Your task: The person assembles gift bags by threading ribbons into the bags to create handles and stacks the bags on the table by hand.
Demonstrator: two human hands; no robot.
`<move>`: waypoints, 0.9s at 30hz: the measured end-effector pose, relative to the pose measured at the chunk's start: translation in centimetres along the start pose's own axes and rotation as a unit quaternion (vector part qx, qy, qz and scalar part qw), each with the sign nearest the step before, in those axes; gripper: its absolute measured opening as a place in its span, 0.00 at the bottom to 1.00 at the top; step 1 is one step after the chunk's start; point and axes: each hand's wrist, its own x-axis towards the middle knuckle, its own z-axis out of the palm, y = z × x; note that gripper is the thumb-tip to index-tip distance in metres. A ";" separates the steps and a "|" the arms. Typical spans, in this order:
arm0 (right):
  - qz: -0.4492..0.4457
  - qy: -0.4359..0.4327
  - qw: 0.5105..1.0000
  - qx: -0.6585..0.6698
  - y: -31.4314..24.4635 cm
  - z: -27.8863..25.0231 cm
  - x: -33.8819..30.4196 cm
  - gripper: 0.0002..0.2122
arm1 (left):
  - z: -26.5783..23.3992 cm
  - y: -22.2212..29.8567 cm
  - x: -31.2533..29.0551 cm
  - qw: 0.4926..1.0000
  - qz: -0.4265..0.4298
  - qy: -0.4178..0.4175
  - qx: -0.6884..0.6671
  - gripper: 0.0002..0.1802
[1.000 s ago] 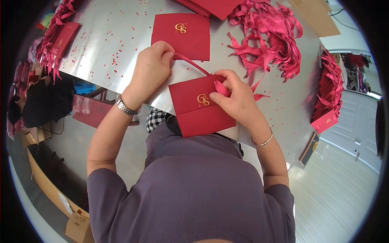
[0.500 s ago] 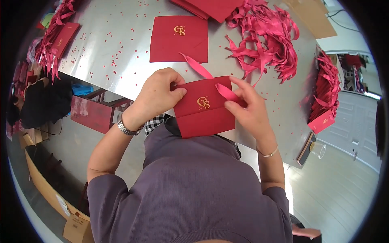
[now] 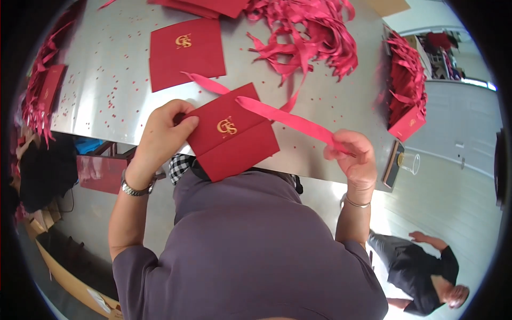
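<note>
1. Red folder w/ gold emblem: held aslant over near edge of tabletop, lower corner overhanging, close to the wearer's shirt;
2. L hand: grip clamped on folder's L side, thumb on the front face; wristwatch on that wrist;
3. R hand: grip together, pinched on one end of pink ribbon, well out to the R of the folder, nr the tabletop's near-R corner; thin bangle on that wrist;
4. Ribbon: pulled fairly straight btwn folder's upper part and R hand; a pink tail stuck out past folder's upper edge;
5. 2nd red folder: flat on tabletop, btwn held one & far edge; folder stack at far edge; ribbon heap just R of stack, a strand trailing down to held folder's R side;
6. Beribboned folder bundles: one along R edge, one along L edge;
7. Red dots strewn mostly toward L edge; dark flat object at near-R corner, clear cup just past it;
8. Another person: dark top, beyond near-R corner, well apart.
</note>
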 end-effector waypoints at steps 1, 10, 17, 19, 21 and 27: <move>-0.020 -0.003 0.998 0.062 0.0 0.7 0.3 0.31 | -0.2 0.1 -0.1 1.000 0.000 0.000 -0.011 0.07; -0.122 0.033 0.992 0.019 1.0 2.6 1.1 0.14 | -0.9 0.2 -0.6 0.994 -0.080 -0.024 -0.071 0.09; -0.157 0.027 0.987 0.018 0.7 6.7 5.2 0.06 | -1.0 1.2 -0.6 0.985 -0.105 -0.067 -0.119 0.11; -0.029 0.057 0.994 -0.085 1.5 9.0 6.4 0.06 | -0.9 1.6 -0.5 0.982 -0.123 -0.076 -0.125 0.11; 0.094 0.065 0.967 -0.228 2.8 12.2 8.6 0.06 | -0.8 1.0 -0.6 0.979 -0.109 -0.084 -0.148 0.10; 0.046 0.035 0.920 -0.389 8.1 13.6 10.4 0.06 | -0.3 -0.1 -0.9 0.977 -0.095 -0.085 -0.173 0.07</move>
